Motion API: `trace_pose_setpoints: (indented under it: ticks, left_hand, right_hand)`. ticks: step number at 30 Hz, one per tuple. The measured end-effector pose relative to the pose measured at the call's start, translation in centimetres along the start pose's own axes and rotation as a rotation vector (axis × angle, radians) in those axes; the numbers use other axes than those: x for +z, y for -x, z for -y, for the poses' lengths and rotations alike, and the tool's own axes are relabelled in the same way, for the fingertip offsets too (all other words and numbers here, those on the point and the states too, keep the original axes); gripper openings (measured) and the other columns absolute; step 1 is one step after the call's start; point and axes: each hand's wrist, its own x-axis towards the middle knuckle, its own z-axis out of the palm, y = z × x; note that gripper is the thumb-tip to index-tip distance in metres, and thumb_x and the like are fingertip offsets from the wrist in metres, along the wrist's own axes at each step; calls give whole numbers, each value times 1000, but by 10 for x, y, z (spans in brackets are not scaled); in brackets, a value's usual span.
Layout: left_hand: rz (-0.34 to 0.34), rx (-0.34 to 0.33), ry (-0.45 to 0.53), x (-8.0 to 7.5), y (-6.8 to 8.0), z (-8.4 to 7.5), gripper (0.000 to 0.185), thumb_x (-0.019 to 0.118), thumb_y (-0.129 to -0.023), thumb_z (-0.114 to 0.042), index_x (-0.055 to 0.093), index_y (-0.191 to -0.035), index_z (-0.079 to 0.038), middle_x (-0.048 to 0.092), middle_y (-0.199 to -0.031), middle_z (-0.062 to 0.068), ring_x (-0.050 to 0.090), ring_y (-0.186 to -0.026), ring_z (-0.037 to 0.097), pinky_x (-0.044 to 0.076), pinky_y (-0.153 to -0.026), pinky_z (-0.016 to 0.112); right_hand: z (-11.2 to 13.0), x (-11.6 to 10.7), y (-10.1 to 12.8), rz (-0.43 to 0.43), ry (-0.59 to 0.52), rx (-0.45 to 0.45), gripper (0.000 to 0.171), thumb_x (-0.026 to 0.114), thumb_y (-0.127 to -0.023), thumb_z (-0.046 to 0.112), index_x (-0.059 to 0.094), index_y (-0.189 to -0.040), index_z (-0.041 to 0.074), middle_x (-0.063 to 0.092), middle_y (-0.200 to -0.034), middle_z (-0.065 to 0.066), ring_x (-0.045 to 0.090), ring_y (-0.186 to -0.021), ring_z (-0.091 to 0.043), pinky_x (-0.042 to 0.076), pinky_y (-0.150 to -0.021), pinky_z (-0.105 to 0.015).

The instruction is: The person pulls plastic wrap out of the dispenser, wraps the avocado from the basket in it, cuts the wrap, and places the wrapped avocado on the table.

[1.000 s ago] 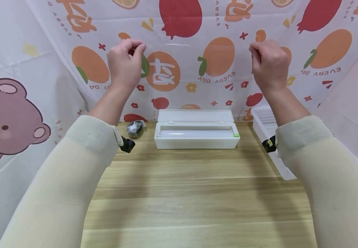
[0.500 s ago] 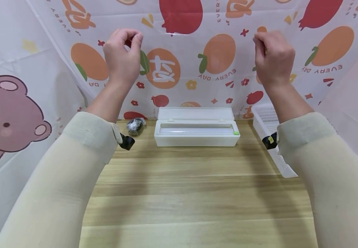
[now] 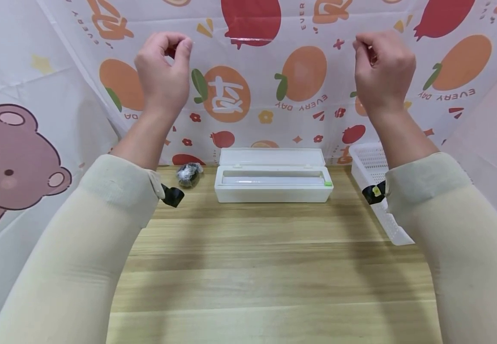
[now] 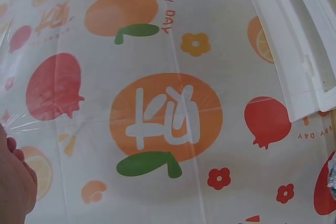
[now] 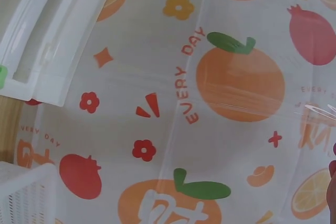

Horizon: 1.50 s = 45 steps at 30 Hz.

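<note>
In the head view my left hand (image 3: 162, 74) and right hand (image 3: 385, 69) are raised wide apart, in front of the printed curtain. Each pinches a side of a clear sheet of cling film (image 3: 250, 39), visible mostly as shiny streaks. Creases in the film (image 4: 23, 123) fan out from the left hand's fingers in the left wrist view. The right wrist view shows similar gleaming folds (image 5: 320, 109) near the right hand at the edge. Below, on the table, stands a white cling film box (image 3: 273, 194), lid raised, with a roll inside and a green slider.
Left of the box lies a dark round item (image 3: 188, 175) in crinkled clear wrap; its kind is unclear. A white perforated basket (image 3: 371, 167) stands at the right, partly behind the right arm. The wooden table (image 3: 270, 267) meets the fruit-print curtain (image 3: 300, 114) at the back.
Both hands have risen and moved somewhat farther apart, with the cling film held between them. The box, wrapped item and basket have stayed in place.
</note>
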Motion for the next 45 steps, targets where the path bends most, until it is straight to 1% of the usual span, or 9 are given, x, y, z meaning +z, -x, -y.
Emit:
trace_pose_setpoints:
  ticks: [10, 16, 19, 23, 27, 31, 36, 40, 45]
  left_hand:
    - [18, -48, 65, -10, 3, -17, 23, 61, -98, -23, 72, -106, -5, 58, -86, -17, 53, -87, 2, 44, -83, 17]
    - [149, -156, 354, -35, 14, -35, 14, 67, -93, -16, 73, -98, -4, 69, -83, -2, 66, -83, 14, 50, -79, 21]
    - [235, -200, 552, -48, 25, -31, 17, 72, -89, -11, 72, -95, 5, 71, -80, 9, 69, -75, 21, 55, -74, 24]
    - [455, -190, 753, -69, 54, -19, 16, 67, -90, 2, 66, -95, 17, 69, -78, 17, 69, -68, 26, 58, -67, 28]
    - [761, -170, 816, -89, 92, 0, 10, 54, -92, 15, 63, -95, 18, 69, -78, 16, 70, -68, 27, 59, -68, 32]
    - [1055, -249, 683, -101, 137, 21, 15, 54, -94, 12, 67, -96, 6, 71, -80, 13, 71, -70, 27, 58, -65, 35]
    - [1342, -446, 597, -101, 204, 53, 12, 57, -97, -3, 67, -100, 1, 73, -86, 15, 71, -75, 29, 59, -68, 42]
    - [1428, -635, 605, -95, 252, 76, 18, 58, -98, -10, 65, -102, 6, 71, -92, 22, 73, -81, 32, 59, -72, 47]
    - [1494, -777, 598, -92, 284, 95, 20, 60, -97, -12, 66, -101, 6, 71, -92, 24, 73, -82, 34, 59, -71, 45]
  right_hand:
    - [5, -12, -1, -1, -53, -5, 40, 56, -98, 44, 78, -104, 11, 75, -99, -7, 66, -92, -13, 47, -82, -13]
    - [11, -43, 2, 124, -230, 88, 23, 68, -93, 26, 79, -99, 7, 75, -94, -1, 63, -84, -3, 49, -79, -13]
    - [11, -62, 12, 257, -622, 197, 15, 69, -89, 5, 74, -93, -9, 75, -86, -7, 68, -77, -12, 53, -77, -20]
    - [5, -83, 43, 496, -1350, 246, 9, 51, -85, -24, 59, -84, -28, 70, -78, -24, 71, -74, -31, 58, -79, -32]
    - [-1, -98, 92, 830, -1646, 193, 17, 43, -85, -29, 58, -90, -25, 68, -87, -26, 70, -81, -33, 58, -83, -36]
    - [-6, -104, 153, 1075, -1532, 201, 28, 47, -81, -31, 63, -95, -14, 68, -88, -19, 68, -79, -25, 59, -70, -33]
    - [-10, -102, 238, 1379, -1227, 417, 18, 59, -85, -16, 66, -93, -1, 66, -80, -15, 65, -69, -17, 56, -61, -29]
    - [-12, -102, 297, 1524, -1083, 602, 6, 64, -89, 1, 67, -93, -2, 68, -78, -6, 62, -66, -6, 52, -59, -22]
    - [-12, -101, 337, 1533, -1127, 749, 12, 62, -91, 3, 65, -93, -9, 67, -78, -14, 63, -68, -4, 55, -62, -23]
